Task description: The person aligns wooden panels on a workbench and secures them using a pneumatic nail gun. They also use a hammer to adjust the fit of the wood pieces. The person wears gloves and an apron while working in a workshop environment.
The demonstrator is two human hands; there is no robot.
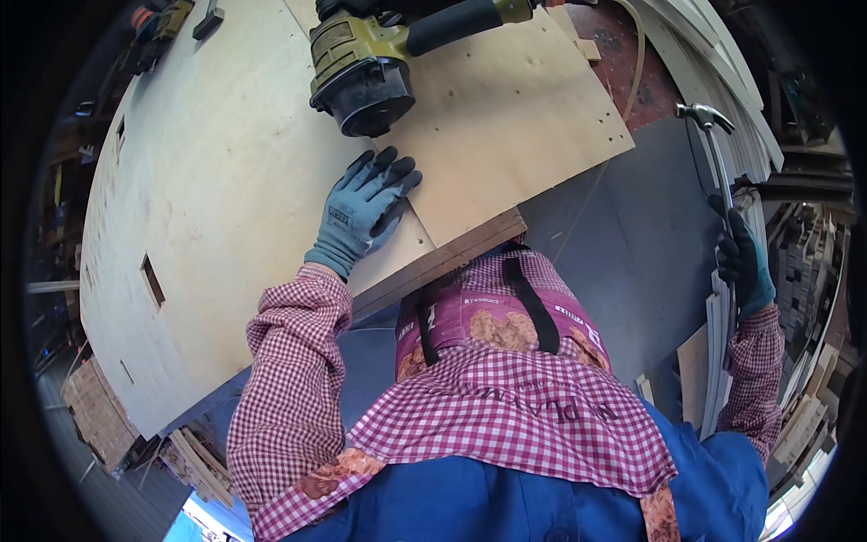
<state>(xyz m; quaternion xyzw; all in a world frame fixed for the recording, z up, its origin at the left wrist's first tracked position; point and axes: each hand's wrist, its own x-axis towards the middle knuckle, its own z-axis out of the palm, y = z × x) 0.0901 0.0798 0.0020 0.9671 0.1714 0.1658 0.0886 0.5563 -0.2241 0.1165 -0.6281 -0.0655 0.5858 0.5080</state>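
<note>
My left hand (368,203), in a blue-grey work glove with dark fingertips, lies flat on a pale plywood panel (208,181), beside the seam with a second plywood board (515,117). Its fingers are stretched out and it holds nothing. Just beyond the fingertips stands an olive and black nail gun (361,77), its dark round end toward me. Off to the right, my right hand (747,262), gloved the same way, is wrapped around the handle of a claw hammer (709,135). The hammer is raised upright, with its metal head at the far end.
A hose (639,63) curves along the far right of the board. Long pale strips (722,72) are stacked at the right, with timber pieces (808,415) below. A second power tool (163,32) rests at the far left. Rectangular slots (153,281) pierce the left panel.
</note>
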